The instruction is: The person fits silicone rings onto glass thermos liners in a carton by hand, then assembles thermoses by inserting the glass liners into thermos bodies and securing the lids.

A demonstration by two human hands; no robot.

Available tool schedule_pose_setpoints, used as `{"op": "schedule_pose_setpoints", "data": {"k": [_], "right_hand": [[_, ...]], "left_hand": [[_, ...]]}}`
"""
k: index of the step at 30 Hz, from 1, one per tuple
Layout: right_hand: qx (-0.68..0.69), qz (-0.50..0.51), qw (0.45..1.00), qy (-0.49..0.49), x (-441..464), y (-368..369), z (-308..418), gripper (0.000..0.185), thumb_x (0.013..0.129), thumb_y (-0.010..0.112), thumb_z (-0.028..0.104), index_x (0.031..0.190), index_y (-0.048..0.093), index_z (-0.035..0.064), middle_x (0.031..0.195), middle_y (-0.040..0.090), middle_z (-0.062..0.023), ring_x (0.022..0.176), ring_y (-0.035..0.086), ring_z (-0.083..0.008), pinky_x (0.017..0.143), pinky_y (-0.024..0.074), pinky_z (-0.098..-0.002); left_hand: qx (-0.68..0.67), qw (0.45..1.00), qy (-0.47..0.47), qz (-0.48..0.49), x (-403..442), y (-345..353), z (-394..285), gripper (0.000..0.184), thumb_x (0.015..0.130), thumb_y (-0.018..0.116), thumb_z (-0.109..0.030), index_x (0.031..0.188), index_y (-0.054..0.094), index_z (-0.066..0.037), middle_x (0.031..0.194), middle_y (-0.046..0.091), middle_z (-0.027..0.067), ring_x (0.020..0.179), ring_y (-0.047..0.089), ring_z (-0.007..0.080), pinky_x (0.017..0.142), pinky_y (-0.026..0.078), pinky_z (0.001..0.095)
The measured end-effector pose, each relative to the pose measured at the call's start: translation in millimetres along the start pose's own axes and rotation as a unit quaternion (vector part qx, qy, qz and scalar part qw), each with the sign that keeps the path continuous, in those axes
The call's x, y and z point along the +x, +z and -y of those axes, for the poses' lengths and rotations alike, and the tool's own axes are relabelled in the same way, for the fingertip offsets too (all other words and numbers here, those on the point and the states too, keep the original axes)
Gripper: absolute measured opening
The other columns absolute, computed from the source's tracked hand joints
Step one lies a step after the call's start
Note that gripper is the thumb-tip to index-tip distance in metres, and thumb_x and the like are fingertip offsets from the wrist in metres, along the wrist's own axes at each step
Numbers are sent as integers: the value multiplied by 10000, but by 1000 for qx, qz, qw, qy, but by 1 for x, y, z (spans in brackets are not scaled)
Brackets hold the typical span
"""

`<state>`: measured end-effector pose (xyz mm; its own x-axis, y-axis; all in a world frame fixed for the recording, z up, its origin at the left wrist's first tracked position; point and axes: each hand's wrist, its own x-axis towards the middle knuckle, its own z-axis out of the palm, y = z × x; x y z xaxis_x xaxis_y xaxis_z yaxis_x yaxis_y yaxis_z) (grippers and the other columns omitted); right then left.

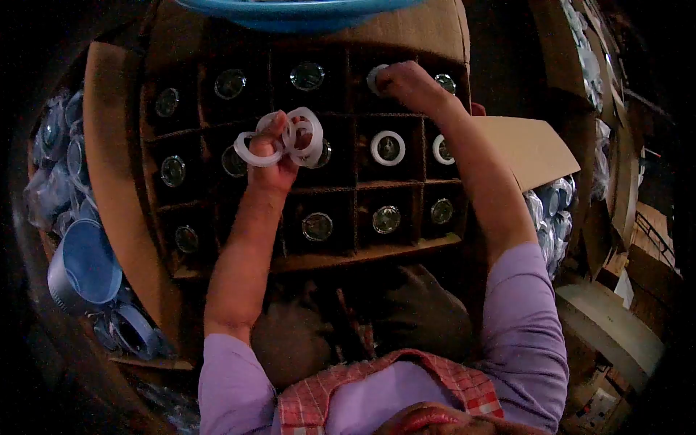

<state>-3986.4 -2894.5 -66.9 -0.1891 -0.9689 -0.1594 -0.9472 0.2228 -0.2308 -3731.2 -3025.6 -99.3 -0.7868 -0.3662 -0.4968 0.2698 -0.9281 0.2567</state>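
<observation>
My left hand (274, 156) is closed round several translucent white rings (304, 138), above the middle row of a divided cardboard box (319, 268). At the back row my right hand (413, 85) has its fingers closed on a white ring (375, 80) over one compartment. Round glass tops show in the compartments, such as one at the back (307, 75) and one in front (317, 226). Two glass tops in the middle row, one at centre right (388, 148) and one at the far right (441, 149), have white rings around them.
A blue basin rim (304, 16) lies beyond the box. Cardboard flaps stand at the left (119, 196) and right (533, 148). Plastic-wrapped items (54, 145) and a blue container (87, 261) are at the left; more wrapped items (554, 217) are at the right.
</observation>
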Motion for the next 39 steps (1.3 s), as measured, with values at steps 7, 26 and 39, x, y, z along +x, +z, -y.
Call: {"op": "schedule_pose_setpoints", "data": {"k": [7, 26, 39], "right_hand": [[220, 128, 942, 221, 22, -26, 15, 146, 792, 568, 155, 875, 623, 48, 683, 610, -112, 551, 616, -152, 500, 506, -301], [-256, -47, 964, 57, 27, 12, 14, 131, 722, 573, 177, 764, 672, 102, 745, 636, -100, 739, 608, -292, 653, 498, -381], [-8, -181, 968, 172, -14, 12, 44, 348, 811, 550, 232, 1151, 550, 157, 1221, 495, -99, 1081, 479, -309, 850, 438, -396]], "left_hand": [[-1, 1000, -10, -3, -7, 17, 8, 211, 762, 663, -188, 891, 580, -44, 896, 604, 88, 850, 585, 236, 763, 501, 377], [27, 1000, -7, -5, -6, 14, 14, 236, 775, 657, -230, 907, 572, -53, 881, 592, 82, 836, 582, 219, 733, 509, 375], [-28, 999, -15, 39, -3, 21, 19, 241, 775, 656, -234, 917, 571, -58, 885, 603, 72, 824, 586, 210, 730, 499, 359]]}}
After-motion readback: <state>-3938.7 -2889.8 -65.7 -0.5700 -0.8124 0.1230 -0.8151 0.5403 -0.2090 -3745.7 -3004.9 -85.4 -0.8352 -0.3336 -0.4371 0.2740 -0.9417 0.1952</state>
